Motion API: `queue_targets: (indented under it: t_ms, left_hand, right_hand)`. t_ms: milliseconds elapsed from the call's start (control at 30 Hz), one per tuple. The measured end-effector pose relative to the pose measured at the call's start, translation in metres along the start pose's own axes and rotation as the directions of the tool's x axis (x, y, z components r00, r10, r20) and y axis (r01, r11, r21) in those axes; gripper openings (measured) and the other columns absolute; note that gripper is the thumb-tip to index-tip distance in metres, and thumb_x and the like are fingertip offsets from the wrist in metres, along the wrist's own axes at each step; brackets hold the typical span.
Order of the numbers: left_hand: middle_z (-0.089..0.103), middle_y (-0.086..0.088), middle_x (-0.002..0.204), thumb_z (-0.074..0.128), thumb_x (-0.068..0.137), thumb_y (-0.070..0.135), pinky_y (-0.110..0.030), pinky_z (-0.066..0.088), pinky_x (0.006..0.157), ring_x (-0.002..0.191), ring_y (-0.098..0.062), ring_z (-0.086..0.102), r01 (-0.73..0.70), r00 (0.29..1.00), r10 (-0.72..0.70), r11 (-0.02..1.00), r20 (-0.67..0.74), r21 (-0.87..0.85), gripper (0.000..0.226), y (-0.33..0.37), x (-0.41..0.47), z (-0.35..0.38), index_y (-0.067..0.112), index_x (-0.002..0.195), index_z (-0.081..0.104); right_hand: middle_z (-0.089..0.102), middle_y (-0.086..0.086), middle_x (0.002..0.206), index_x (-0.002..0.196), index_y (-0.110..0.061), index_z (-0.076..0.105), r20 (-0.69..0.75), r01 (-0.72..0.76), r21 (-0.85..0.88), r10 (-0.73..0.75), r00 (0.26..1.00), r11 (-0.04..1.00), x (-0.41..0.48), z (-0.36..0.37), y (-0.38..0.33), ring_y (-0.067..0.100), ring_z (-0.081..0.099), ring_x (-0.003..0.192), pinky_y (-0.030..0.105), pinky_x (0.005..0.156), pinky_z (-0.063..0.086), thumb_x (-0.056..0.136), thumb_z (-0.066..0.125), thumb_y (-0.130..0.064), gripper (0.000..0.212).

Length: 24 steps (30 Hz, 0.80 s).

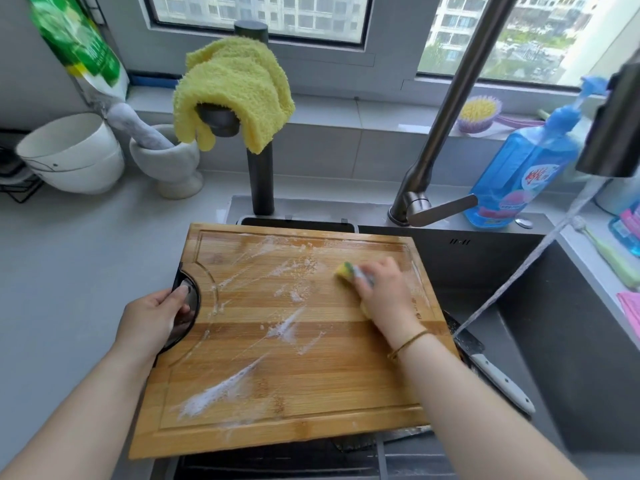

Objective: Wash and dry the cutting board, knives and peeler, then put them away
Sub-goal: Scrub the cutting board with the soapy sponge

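Head view shows the cutting board [294,341] lying aslant across the sink [571,323], with soapy streaks over its face. The left grip [152,317] curls round the black handle [189,308] at the board's left edge. The right grip [384,292] clasps a sponge [344,271] and presses it near the far right corner. A knife [491,372] lies in the sink, its blade tucked under the board's right edge. Suds could let the board slide off the rim onto that blade, or a stroke could overrun the edge toward it. Water [519,270] falls just right of the board, so the bench [69,271] at left looks the freer side.
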<state>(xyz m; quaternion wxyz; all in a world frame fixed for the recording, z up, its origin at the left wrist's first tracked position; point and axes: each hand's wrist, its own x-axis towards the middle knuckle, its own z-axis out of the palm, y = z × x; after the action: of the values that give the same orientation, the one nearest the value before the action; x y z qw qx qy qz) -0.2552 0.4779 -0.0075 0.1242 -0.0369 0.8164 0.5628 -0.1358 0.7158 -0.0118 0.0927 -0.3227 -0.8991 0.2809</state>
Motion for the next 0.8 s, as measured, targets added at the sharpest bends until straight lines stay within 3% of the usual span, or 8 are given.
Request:
queue_targets:
  t_ms: [67,167,267,333,433,533,700,800]
  left_hand:
    - [0.049,-0.001,0.067,0.051,0.094,0.016,0.000,0.034,0.036,0.037,0.007,0.053,0.006,1.000,-0.006,1.000,-0.007,-0.016,0.020,0.001,-0.002,0.000,-0.001,0.086,0.056]
    - [0.047,0.000,0.066,0.050,0.094,0.018,0.002,0.034,0.039,0.053,-0.015,0.053,-0.002,0.999,0.003,1.000,-0.032,0.014,0.023,0.002,-0.005,0.000,-0.002,0.086,0.056]
    - [0.048,0.001,0.065,0.051,0.094,0.020,0.002,0.033,0.039,0.059,-0.008,0.042,-0.010,0.999,0.012,0.999,-0.043,0.039,0.026,-0.001,-0.004,0.000,-0.003,0.083,0.056]
    - [0.049,0.002,0.067,0.051,0.093,0.020,0.002,0.033,0.038,0.060,-0.008,0.043,0.003,0.999,-0.002,1.000,-0.038,0.024,0.024,-0.002,-0.003,0.000,-0.002,0.086,0.057]
    - [0.050,0.000,0.068,0.052,0.093,0.019,0.001,0.034,0.037,0.055,-0.011,0.050,0.026,0.999,-0.026,1.000,-0.025,-0.016,0.020,-0.003,-0.004,-0.003,0.001,0.087,0.057]
    - [0.053,-0.007,0.072,0.051,0.094,0.020,-0.008,0.039,0.046,0.059,-0.013,0.049,0.020,1.000,-0.020,1.000,-0.008,0.008,0.024,-0.005,-0.004,-0.003,-0.002,0.087,0.057]
    - [0.054,-0.006,0.074,0.051,0.094,0.021,-0.016,0.041,0.062,0.072,-0.023,0.049,0.026,0.999,-0.026,1.000,0.019,-0.001,0.026,-0.005,-0.004,-0.002,-0.002,0.085,0.058]
    - [0.051,-0.003,0.069,0.051,0.093,0.022,-0.015,0.040,0.054,0.064,-0.019,0.048,0.031,0.999,-0.031,0.999,0.025,-0.017,0.030,-0.005,-0.007,-0.003,0.004,0.069,0.056]
  right_hand:
    - [0.045,0.011,0.121,0.122,-0.007,0.054,-0.114,-0.167,0.022,0.169,0.979,0.986,0.008,-0.015,0.023,0.018,0.048,0.092,0.023,0.078,0.038,0.097,0.040,-0.023,0.033]
    - [0.044,0.011,0.115,0.118,-0.006,0.057,-0.213,-0.325,0.099,0.339,0.916,0.940,0.003,-0.024,0.034,0.020,0.048,0.085,0.026,0.076,0.038,0.098,0.037,-0.024,0.033]
    - [0.046,0.007,0.116,0.118,-0.010,0.055,-0.047,-0.087,-0.004,0.086,0.995,0.996,-0.024,0.004,-0.004,0.009,0.041,0.084,0.017,0.074,0.036,0.098,0.038,-0.027,0.032]
    - [0.047,0.005,0.114,0.118,-0.011,0.056,0.040,0.097,-0.004,-0.097,0.995,0.995,-0.040,0.018,-0.018,0.010,0.043,0.084,0.017,0.075,0.038,0.097,0.041,-0.029,0.032]
    - [0.047,0.005,0.114,0.119,-0.011,0.056,-0.008,-0.020,-0.046,0.020,1.000,0.999,-0.029,0.001,0.007,0.010,0.042,0.087,0.018,0.077,0.038,0.097,0.040,-0.026,0.031]
    - [0.043,0.005,0.105,0.119,-0.009,0.058,-0.228,-0.234,-0.039,0.219,0.949,0.972,-0.034,-0.014,0.038,0.017,0.044,0.090,0.024,0.078,0.039,0.097,0.039,-0.023,0.032]
    - [0.044,-0.001,0.109,0.123,-0.016,0.055,-0.027,0.096,0.010,-0.096,0.995,0.995,-0.082,0.025,-0.015,0.008,0.040,0.092,0.017,0.084,0.041,0.095,0.044,-0.026,0.031]
    - [0.047,0.000,0.107,0.119,-0.014,0.058,-0.050,0.051,-0.002,-0.051,0.997,0.999,-0.074,0.012,0.004,0.012,0.044,0.093,0.022,0.085,0.043,0.095,0.044,-0.027,0.030]
